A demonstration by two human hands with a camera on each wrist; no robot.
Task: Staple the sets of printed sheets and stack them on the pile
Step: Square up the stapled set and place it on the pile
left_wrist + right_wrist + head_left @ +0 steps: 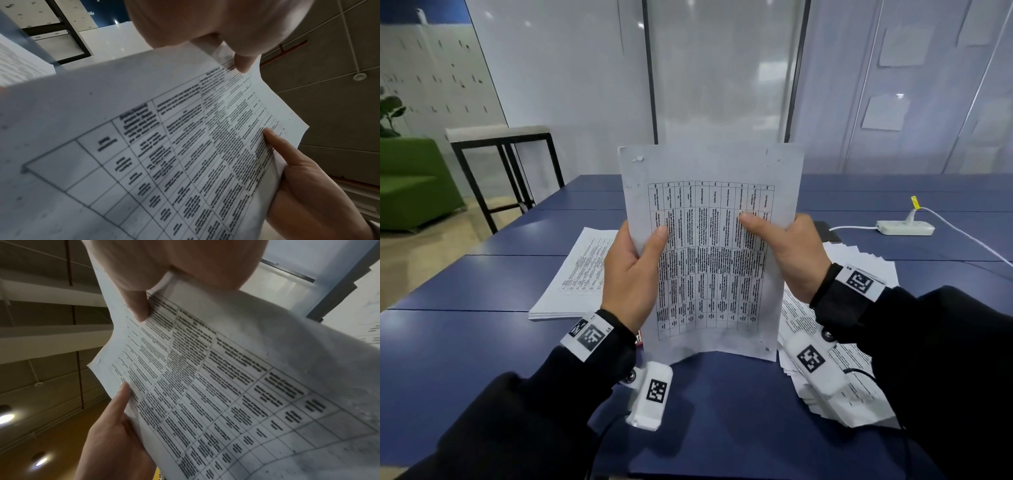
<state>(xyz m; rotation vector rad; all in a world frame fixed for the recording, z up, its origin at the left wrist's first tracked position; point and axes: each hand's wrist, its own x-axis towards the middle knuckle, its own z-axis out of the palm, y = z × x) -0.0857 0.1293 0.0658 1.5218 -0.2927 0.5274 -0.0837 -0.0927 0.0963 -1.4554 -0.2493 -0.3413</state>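
Both hands hold one set of printed sheets (709,253) upright over the worktop (482,281): left hand (631,274) pinches its left edge, right hand (791,253) its right. Long axis vertical. Neat pile (571,277) lies flat beyond the left hand, which is nearer it; stapler not identifiable.

Black sleeves (945,359), white wristbands (587,337) bearing square markers.

A blue table (482,274) fills the foreground, with a white power strip (905,228) and its cable lying at the far right. Beyond it, frosted glass panels (719,68) in dark frames are seen. At the left stand a black-framed bench (500,135), a green sofa (410,181) and a plant (390,113) on a tan floor (410,253). Ceiling lights (6,417) are lit.
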